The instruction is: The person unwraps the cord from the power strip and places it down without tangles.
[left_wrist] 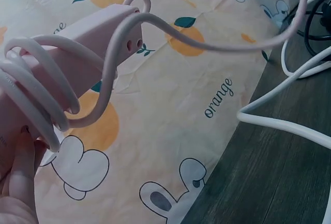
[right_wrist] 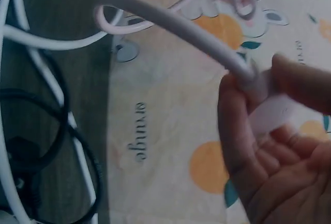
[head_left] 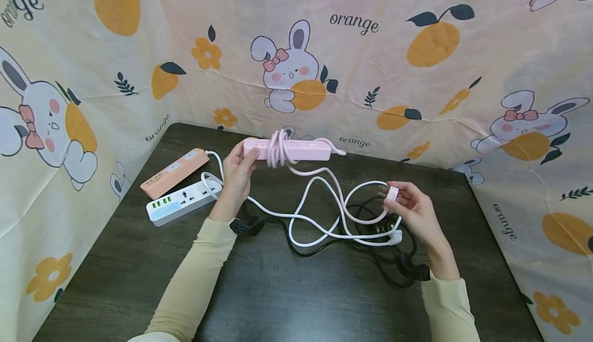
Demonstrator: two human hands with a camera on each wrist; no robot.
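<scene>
My left hand [head_left: 238, 169] grips the left end of a pink power strip [head_left: 309, 150], held up above the back of the table. Several turns of its pink cord [head_left: 276, 149] are wound around the strip's left half. From there the cord hangs down and runs across to the right. At that end my right hand [head_left: 414, 208] pinches the plug [head_left: 391, 193] between thumb and fingers, its prongs pointing left. In the right wrist view, the plug [right_wrist: 271, 111] sits partly hidden behind the fingers. The left wrist view shows the wound cord [left_wrist: 51, 79] close up.
An orange power strip [head_left: 175, 173] and a white power strip [head_left: 185, 202] lie at the table's left. A white cord [head_left: 278, 213] loops across the middle to a white plug [head_left: 395, 237]. Black cables [head_left: 377, 259] lie tangled beneath, at the right. Printed cloth hangs behind the table.
</scene>
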